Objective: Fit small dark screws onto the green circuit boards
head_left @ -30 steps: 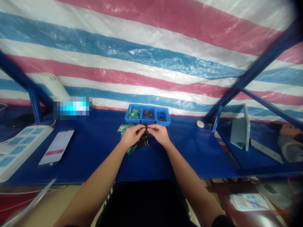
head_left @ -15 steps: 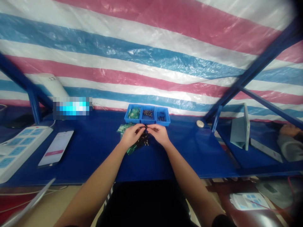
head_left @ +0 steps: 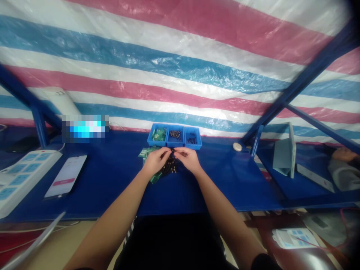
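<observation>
My left hand (head_left: 155,161) and my right hand (head_left: 189,159) almost meet over the blue table, both with fingers pinched round a small dark piece (head_left: 172,150) between the fingertips. Its shape is too small to tell. Below the fingertips lies a pile of small black and brass-coloured parts (head_left: 171,165). Green packets or boards (head_left: 145,152) lie beside and partly under my left hand. Just beyond my hands stand three joined blue bins: the left bin (head_left: 153,143) holds green pieces, the middle bin (head_left: 174,144) brass-and-dark parts, the right bin (head_left: 197,146) black pieces.
On the left are a phone (head_left: 66,176) and a white power strip (head_left: 28,176). A round pale object (head_left: 237,147) lies to the right. Past the blue frame stand a tablet (head_left: 284,153) and a person's sleeved arm (head_left: 343,174). A striped sheet (head_left: 180,71) hangs behind.
The fingertips have shifted very slightly, with the dark piece still between them. Otherwise, only a slight shift of the whole view shows.
</observation>
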`<act>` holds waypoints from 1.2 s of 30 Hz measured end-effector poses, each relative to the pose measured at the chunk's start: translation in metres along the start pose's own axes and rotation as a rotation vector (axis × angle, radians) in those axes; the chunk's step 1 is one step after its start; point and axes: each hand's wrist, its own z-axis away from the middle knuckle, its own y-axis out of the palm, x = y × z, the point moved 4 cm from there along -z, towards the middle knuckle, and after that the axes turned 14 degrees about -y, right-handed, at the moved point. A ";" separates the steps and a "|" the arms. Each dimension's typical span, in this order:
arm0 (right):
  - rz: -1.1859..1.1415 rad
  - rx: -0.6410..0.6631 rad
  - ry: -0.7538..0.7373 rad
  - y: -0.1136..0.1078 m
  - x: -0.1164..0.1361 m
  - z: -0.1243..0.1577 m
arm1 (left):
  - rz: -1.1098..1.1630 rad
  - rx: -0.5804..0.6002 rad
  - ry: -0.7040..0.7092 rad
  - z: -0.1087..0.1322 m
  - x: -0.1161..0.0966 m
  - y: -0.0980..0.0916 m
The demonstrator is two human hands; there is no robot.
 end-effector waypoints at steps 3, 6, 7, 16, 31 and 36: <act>-0.019 -0.002 0.013 0.000 -0.001 0.000 | 0.023 -0.008 0.008 0.000 0.000 0.000; -0.030 -0.007 0.020 -0.001 -0.002 0.000 | 0.035 -0.010 0.019 0.000 0.000 0.001; -0.023 -0.011 0.019 -0.001 -0.002 0.000 | 0.038 -0.008 0.017 0.000 0.000 0.001; 0.028 -0.001 0.007 -0.002 0.000 0.001 | 0.039 -0.023 0.006 0.000 0.002 0.001; 0.040 -0.020 -0.014 -0.003 -0.001 0.001 | 0.026 0.003 -0.010 0.000 0.002 0.002; 0.056 0.007 -0.023 -0.002 -0.002 0.001 | 0.018 -0.015 -0.008 0.000 0.003 0.002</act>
